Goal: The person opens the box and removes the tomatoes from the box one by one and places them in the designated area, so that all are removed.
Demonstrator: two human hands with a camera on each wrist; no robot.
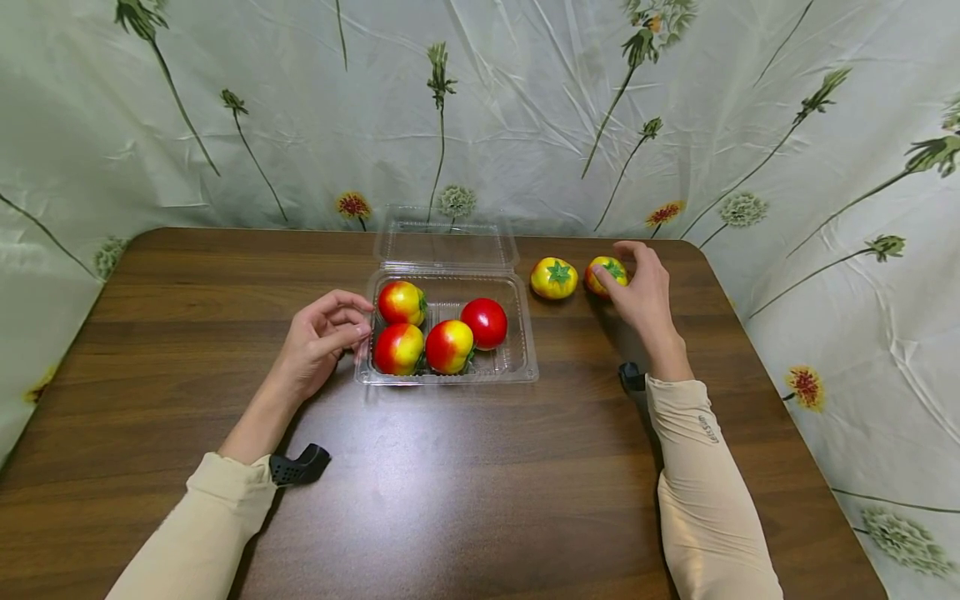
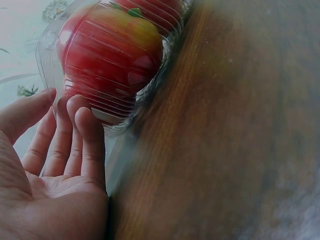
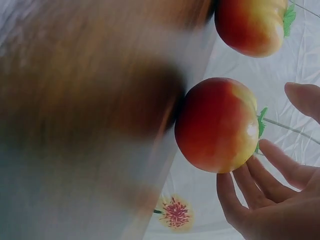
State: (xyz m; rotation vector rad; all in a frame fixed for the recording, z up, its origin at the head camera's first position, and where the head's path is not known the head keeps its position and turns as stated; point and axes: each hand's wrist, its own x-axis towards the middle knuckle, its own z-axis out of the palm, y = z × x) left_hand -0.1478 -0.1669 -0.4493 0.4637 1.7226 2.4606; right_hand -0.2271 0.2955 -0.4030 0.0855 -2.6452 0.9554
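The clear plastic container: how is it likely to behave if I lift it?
The clear plastic container probably flexes, since it looks thin-walled and ribbed. Its lid might flap, as it stands open at the far edge. The red fruit inside could roll, being round with free space beside it.

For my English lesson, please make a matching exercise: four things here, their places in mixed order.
1. left hand
2. right hand
3. clear lid
4. fruit showing only red

A. at the back edge of the container
B. in the container's right half
C. at the rightmost fruit
D. by the container's left side

Pairs: 1-D, 2-C, 3-A, 4-B
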